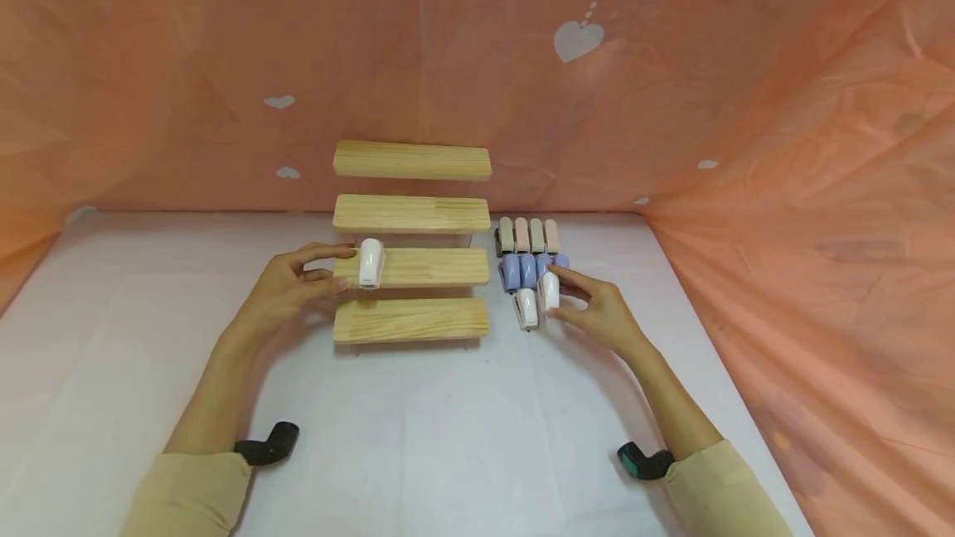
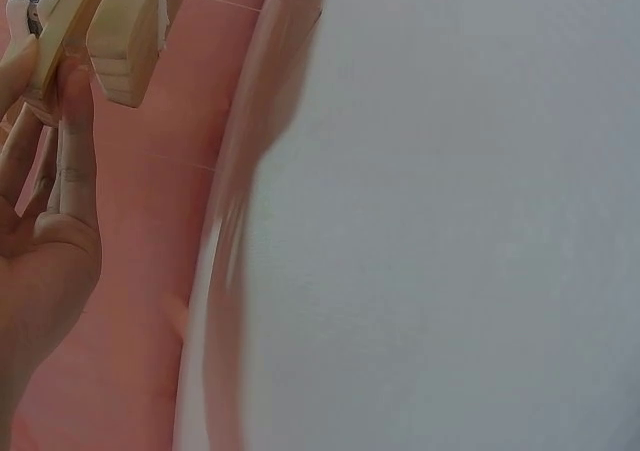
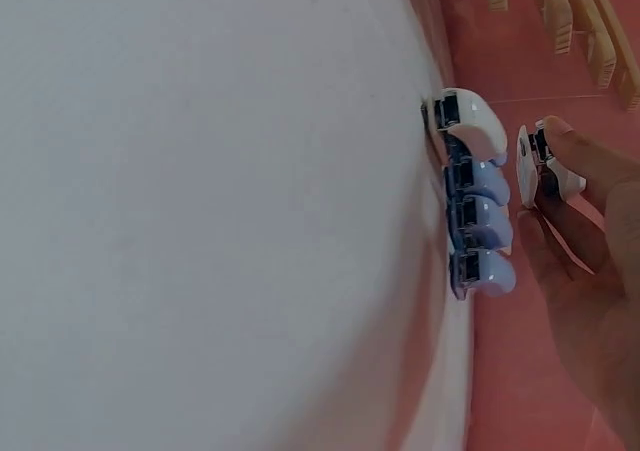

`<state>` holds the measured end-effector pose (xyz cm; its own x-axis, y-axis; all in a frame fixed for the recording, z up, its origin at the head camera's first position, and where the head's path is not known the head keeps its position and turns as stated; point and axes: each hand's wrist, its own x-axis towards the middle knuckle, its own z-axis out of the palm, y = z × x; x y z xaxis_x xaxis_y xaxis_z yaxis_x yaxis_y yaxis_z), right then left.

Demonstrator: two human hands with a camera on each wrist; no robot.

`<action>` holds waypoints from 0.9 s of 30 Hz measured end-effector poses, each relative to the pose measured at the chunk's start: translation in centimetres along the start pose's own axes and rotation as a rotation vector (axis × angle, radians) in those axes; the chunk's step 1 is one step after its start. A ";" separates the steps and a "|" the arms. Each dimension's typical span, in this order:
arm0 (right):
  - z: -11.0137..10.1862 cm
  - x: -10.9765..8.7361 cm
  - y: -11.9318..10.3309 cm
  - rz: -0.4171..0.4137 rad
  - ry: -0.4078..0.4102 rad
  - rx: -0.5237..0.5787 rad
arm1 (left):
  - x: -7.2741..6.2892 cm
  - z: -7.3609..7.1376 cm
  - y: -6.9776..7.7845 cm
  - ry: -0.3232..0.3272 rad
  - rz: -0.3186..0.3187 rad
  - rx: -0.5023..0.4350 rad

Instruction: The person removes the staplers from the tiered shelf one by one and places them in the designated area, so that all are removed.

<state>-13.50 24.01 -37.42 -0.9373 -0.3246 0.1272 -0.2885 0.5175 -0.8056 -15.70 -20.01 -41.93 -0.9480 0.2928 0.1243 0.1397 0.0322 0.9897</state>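
Observation:
My left hand (image 1: 279, 284) grips the left end of a wooden tiered shelf (image 1: 440, 267), at its second board from the front. In the left wrist view the thumb and fingers (image 2: 76, 171) pinch that board's end. A white mini stapler (image 1: 370, 263) stands on the same board, just right of the fingertips. My right hand (image 1: 600, 313) pinches another white stapler (image 3: 541, 166) between thumb and fingers, raised off the table in the right wrist view. Beside it on the table stands one more white stapler (image 1: 526, 308), in front of a row of purple staplers (image 1: 528, 270).
Behind the purple row, several green and pink staplers (image 1: 521, 234) stand side by side. The shelf's other boards (image 1: 410, 320) rise in steps toward the back. An orange cloth (image 1: 448, 65) hangs behind and along the right of the white table (image 1: 448, 437).

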 end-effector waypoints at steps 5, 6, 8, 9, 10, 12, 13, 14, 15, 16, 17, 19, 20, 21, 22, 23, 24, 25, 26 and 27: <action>0.4 0.0 2.5 0.035 -0.003 0.003 | 0.0 0.0 0.0 0.001 0.006 -0.026; 0.5 0.0 3.2 0.043 0.000 0.000 | 0.0 0.0 0.1 0.002 0.003 -0.033; 0.7 0.0 4.5 0.051 0.010 -0.024 | 0.0 0.1 0.1 0.005 -0.002 -0.038; 0.9 0.0 5.2 0.053 0.016 -0.036 | 0.0 0.1 0.1 0.008 -0.007 -0.039; 1.0 0.0 5.4 0.050 0.017 -0.045 | 0.0 0.1 0.2 0.011 -0.013 -0.030; 1.2 -0.1 5.5 0.047 0.016 -0.062 | 0.0 0.1 0.2 0.015 -0.014 -0.015; 1.3 -0.1 5.6 0.044 0.013 -0.063 | 0.0 0.1 0.3 0.017 -0.014 -0.008; 1.4 -0.1 5.7 0.047 0.006 -0.056 | 0.0 0.1 0.3 0.020 -0.013 0.001; 1.5 0.0 5.8 0.050 0.000 -0.046 | 0.0 0.1 0.3 0.024 -0.012 0.010; 1.6 0.0 5.8 0.052 -0.007 -0.038 | 0.0 0.1 0.3 0.027 -0.009 0.018; 1.7 0.0 5.9 0.055 -0.012 -0.041 | 0.0 0.1 0.3 0.027 -0.005 0.022; 1.7 0.0 6.0 0.064 -0.018 -0.041 | 0.0 0.1 0.3 0.022 -0.005 0.021; 1.8 0.0 6.0 0.069 -0.020 -0.046 | 0.0 0.1 0.3 0.018 -0.003 0.017; 1.8 0.1 6.0 0.072 -0.021 -0.053 | 0.0 0.1 0.2 0.015 -0.003 0.017; 1.8 0.1 6.1 0.075 -0.023 -0.061 | 0.0 0.1 0.2 0.013 -0.003 0.017; 1.8 0.0 6.1 0.080 -0.024 -0.071 | 0.0 0.1 0.2 0.010 -0.004 0.015; 1.9 0.0 6.1 0.085 -0.024 -0.074 | 0.0 0.2 0.2 0.007 -0.003 0.015; 1.9 0.0 6.1 0.089 -0.024 -0.076 | 0.0 0.2 0.2 0.009 -0.001 0.017; 1.9 0.1 6.1 0.094 -0.024 -0.076 | 0.0 0.2 0.2 0.010 0.000 0.013; 1.9 0.1 6.1 0.096 -0.024 -0.077 | 0.0 0.2 0.2 0.014 0.000 0.013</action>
<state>-14.95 25.66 -43.44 -0.9566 -0.2890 0.0370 -0.2126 0.6058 -0.7667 -15.59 -19.86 -41.76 -0.9519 0.2798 0.1249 0.1429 0.0451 0.9887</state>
